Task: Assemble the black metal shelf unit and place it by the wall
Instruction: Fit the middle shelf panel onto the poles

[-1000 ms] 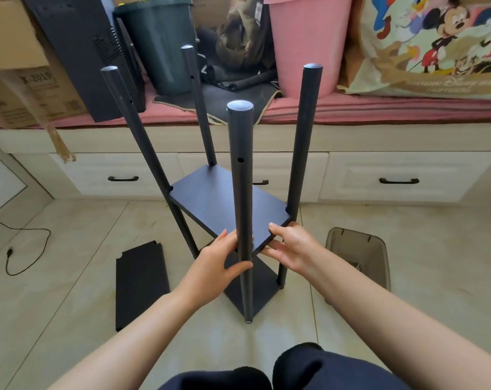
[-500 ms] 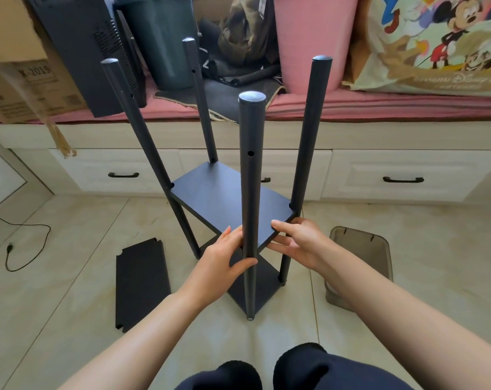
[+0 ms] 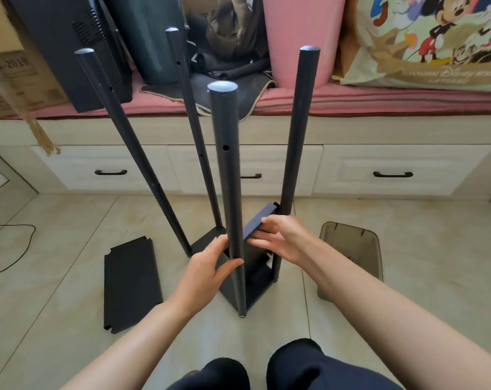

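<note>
Shelf frame (image 3: 247,288) standing on the floor tiles (image 3: 56,277), four posts upright. Left hand (image 3: 207,266) wrapped around near post (image 3: 229,192). Right hand (image 3: 283,237) gripping tilted shelf panel (image 3: 259,220) between posts. Spare panel (image 3: 130,285) flat on floor, left of frame.

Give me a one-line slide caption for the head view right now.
Left hand grips the near pole while the right hand tilts a shelf panel between the poles.
</note>
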A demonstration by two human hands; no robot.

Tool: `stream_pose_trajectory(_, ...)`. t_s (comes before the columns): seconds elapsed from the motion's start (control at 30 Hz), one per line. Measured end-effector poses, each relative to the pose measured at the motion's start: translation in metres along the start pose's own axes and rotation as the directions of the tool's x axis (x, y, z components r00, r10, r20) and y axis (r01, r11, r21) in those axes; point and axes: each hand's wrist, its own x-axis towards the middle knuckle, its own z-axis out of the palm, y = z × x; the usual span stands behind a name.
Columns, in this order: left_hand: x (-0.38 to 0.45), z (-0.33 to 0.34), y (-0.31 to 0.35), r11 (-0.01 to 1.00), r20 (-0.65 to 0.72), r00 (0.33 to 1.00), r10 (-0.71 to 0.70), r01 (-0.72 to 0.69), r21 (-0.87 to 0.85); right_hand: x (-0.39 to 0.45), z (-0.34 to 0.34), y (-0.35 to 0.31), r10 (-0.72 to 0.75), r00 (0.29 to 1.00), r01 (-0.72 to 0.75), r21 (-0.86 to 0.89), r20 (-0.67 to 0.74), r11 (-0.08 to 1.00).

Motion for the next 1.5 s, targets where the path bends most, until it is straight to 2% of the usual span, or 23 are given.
stream_pose_trajectory(0.27, 0.003, 0.006, -0.001, 0.998, -0.065, 0.995, 0.069, -0.069, 0.007, 0.007, 0.007, 0.007, -0.002, 0.995, 0.004, 0.027, -0.097, 1.0)
stream_pose_trajectory(0.43, 0.004, 0.007, -0.004, 0.997, -0.058, 0.996, 0.072, -0.071, 0.015, 0.009, 0.01, 0.011, -0.002, 0.989, -0.015, -0.118, -0.15, 0.993)
stream_pose_trajectory(0.6, 0.002, 0.006, -0.001, 0.998, -0.061, 0.996, 0.06, -0.059, 0.021, 0.009, 0.019, 0.007, 0.01, 0.975, -0.042, -0.137, -0.221, 0.99)
stream_pose_trajectory(0.7, 0.004, 0.003, 0.001, 0.997, -0.039, 0.997, 0.064, -0.062, 0.035, 0.009, 0.021, 0.007, -0.029, 0.975, -0.002, -0.139, -0.219, 0.99)
stream_pose_trajectory(0.87, 0.008, -0.016, 0.004, 1.0, 0.013, 1.0, -0.009, 0.008, 0.019, 0.008, 0.024, 0.006, -0.148, 0.972, 0.121, -0.153, -0.181, 0.981)
stream_pose_trajectory(0.97, 0.011, -0.034, 0.003, 0.996, -0.062, 0.994, -0.089, 0.087, -0.037, 0.007, 0.025, 0.001, -0.182, 0.972, 0.169, -0.097, -0.149, 0.981)
stream_pose_trajectory(1.03, 0.019, -0.046, -0.001, 0.985, -0.2, 0.966, -0.162, 0.146, -0.094, 0.005, 0.025, -0.002, -0.18, 0.973, 0.171, -0.075, -0.143, 0.982)
stream_pose_trajectory(1.13, 0.037, -0.059, -0.013, 0.947, -0.356, 0.88, -0.313, 0.262, -0.186, -0.002, 0.023, -0.006, -0.191, 0.976, 0.189, -0.027, -0.104, 0.982)
stream_pose_trajectory(1.27, 0.064, -0.071, -0.027, 0.791, -0.371, 0.715, -0.592, 0.428, -0.437, -0.009, 0.016, -0.009, -0.209, 0.976, 0.212, 0.049, -0.063, 0.976)
stream_pose_trajectory(1.33, 0.075, -0.077, -0.034, 0.733, -0.37, 0.655, -0.659, 0.446, -0.514, -0.013, 0.015, -0.011, -0.21, 0.977, 0.211, 0.07, -0.027, 0.975)
stream_pose_trajectory(1.5, 0.101, -0.103, -0.05, 0.782, -0.442, 0.654, -0.614, 0.429, -0.452, -0.021, 0.012, -0.014, -0.214, 0.976, 0.209, 0.091, 0.05, 0.974)
